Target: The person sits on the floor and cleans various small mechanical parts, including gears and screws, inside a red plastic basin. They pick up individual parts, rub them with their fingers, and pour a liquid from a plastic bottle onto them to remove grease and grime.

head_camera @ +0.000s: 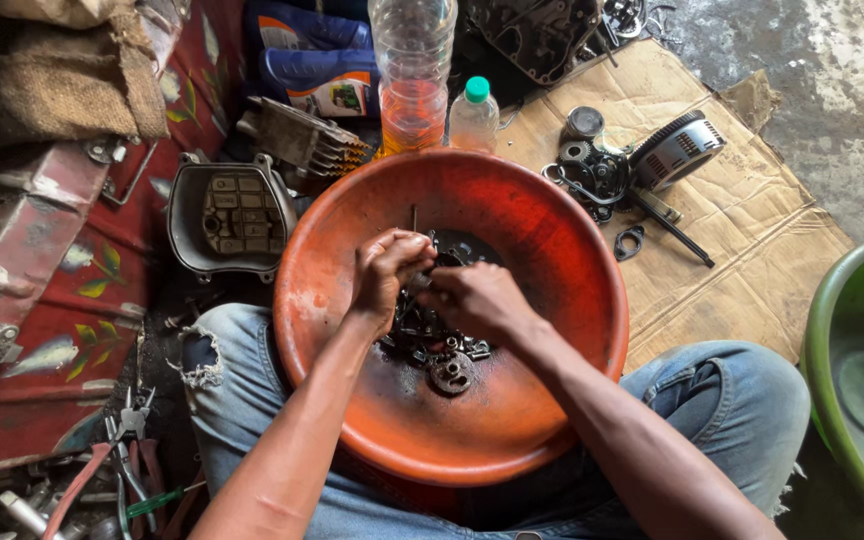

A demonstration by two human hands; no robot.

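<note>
A large orange basin [542, 240] rests on my lap and holds a heap of dark, greasy metal parts [432, 345], among them a round gear-like piece [450, 374]. My left hand [384, 272] is closed around a thin metal rod [414, 216] that sticks up past my knuckles. My right hand [474, 300] is closed beside it over a small dark part. Both hands meet above the heap; what the right hand pinches is mostly hidden.
Behind the basin stand a tall clear bottle with orange liquid [413, 75] and a small green-capped bottle [473, 115]. A grey engine cover [230, 215] lies left. Gears and a clutch drum [674, 150] sit on cardboard [752, 230]. A green tub [857, 370] is right; pliers [117, 455] lower left.
</note>
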